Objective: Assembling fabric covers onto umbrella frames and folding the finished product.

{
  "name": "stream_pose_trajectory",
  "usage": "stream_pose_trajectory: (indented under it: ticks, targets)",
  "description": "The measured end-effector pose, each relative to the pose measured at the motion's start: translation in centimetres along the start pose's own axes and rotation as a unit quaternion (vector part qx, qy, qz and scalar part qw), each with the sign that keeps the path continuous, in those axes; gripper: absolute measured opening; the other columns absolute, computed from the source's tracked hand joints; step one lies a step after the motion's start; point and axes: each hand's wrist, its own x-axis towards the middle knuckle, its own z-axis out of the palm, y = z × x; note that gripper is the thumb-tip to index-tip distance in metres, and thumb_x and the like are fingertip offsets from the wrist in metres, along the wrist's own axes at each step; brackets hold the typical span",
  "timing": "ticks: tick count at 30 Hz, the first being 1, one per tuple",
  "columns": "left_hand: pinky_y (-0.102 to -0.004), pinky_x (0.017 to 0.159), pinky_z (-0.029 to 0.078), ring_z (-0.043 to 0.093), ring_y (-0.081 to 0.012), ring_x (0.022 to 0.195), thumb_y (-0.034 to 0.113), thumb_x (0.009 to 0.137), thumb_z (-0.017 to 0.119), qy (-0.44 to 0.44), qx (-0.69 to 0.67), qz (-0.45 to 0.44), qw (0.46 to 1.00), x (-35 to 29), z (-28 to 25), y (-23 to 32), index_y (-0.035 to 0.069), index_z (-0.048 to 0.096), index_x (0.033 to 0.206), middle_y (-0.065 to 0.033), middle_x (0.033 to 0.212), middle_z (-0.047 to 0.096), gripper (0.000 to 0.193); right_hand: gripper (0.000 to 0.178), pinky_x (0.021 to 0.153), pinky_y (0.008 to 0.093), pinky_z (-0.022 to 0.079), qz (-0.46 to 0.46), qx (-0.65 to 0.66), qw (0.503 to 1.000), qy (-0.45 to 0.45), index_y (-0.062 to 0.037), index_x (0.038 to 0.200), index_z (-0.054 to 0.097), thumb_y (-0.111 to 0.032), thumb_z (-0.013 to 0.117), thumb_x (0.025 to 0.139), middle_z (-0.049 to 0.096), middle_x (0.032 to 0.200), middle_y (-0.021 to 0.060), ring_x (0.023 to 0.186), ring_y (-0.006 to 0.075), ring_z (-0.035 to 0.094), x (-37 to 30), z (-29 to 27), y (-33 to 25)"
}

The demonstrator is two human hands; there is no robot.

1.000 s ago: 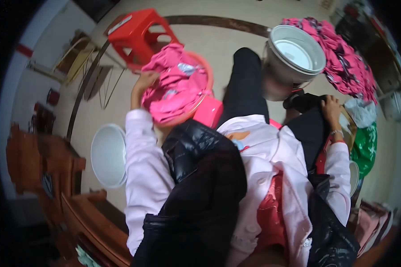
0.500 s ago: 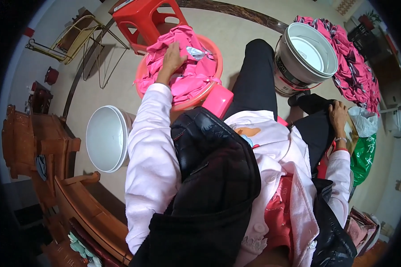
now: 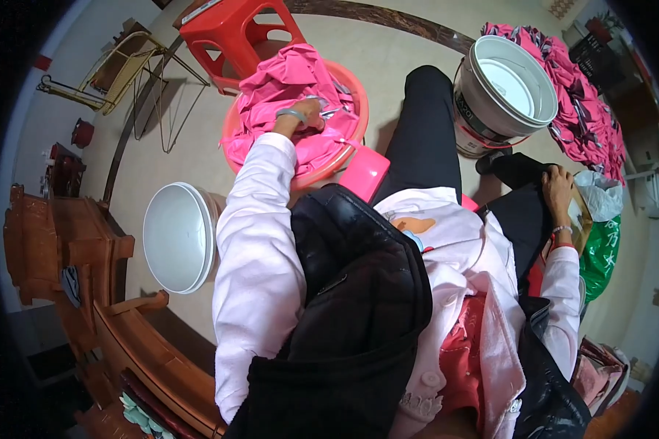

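Observation:
My left hand (image 3: 310, 115) reaches into a coral plastic basin (image 3: 359, 86) heaped with bright pink fabric (image 3: 282, 82). Its fingers are bent into the cloth beside a small silvery-grey patch and look closed on it, though the fingertips are partly hidden. A pale band circles that wrist. My right hand (image 3: 557, 192) rests on my dark-trousered leg, its fingers laid out over the knee with nothing in them. A pink plastic box-shaped thing (image 3: 364, 174) stands between the basin and my other leg.
A red plastic stool (image 3: 234, 36) stands behind the basin. A white bucket (image 3: 174, 238) is at the left near wooden furniture (image 3: 66, 234). Stacked white buckets (image 3: 494, 95) stand right, before a pink-and-black fabric pile (image 3: 586, 124). A green bag (image 3: 600, 252) lies beside my right arm.
My left hand has moved right and nearer over the heap, turning and bending its fingers into the cloth near the silvery patch. The right hand stays on my leg.

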Motion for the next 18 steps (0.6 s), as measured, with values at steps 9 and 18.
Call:
stream_pose_trajectory:
  ticks: [9,18]
  targets:
    - [-0.0445,0.077,0.042,0.046,-0.0308,0.104,0.019,0.072,0.061,0.542,0.090,-0.183,0.815,-0.5,-5.3,-4.0,0.007,0.044,0.112,-0.0117,0.110,0.048,0.045,0.021,0.087,0.0513,0.034,0.006,0.015,0.999,0.034,-0.0122,0.095,0.057,-0.026,0.054,0.080,0.054,0.102,0.0060,0.102,0.0280,0.047,-0.6,-0.1,0.0]
    - [-0.0506,0.070,0.045,0.059,-0.0404,0.078,0.018,0.078,0.047,0.493,-0.068,-0.153,0.854,0.3,0.0,-10.5,0.005,0.058,0.097,-0.0239,0.081,0.060,0.025,0.020,0.085,0.0472,0.038,0.013,0.019,0.999,0.041,-0.0112,0.094,0.057,-0.025,0.055,0.079,0.054,0.102,0.0059,0.104,0.0266,0.047,-0.5,-0.5,-0.8]
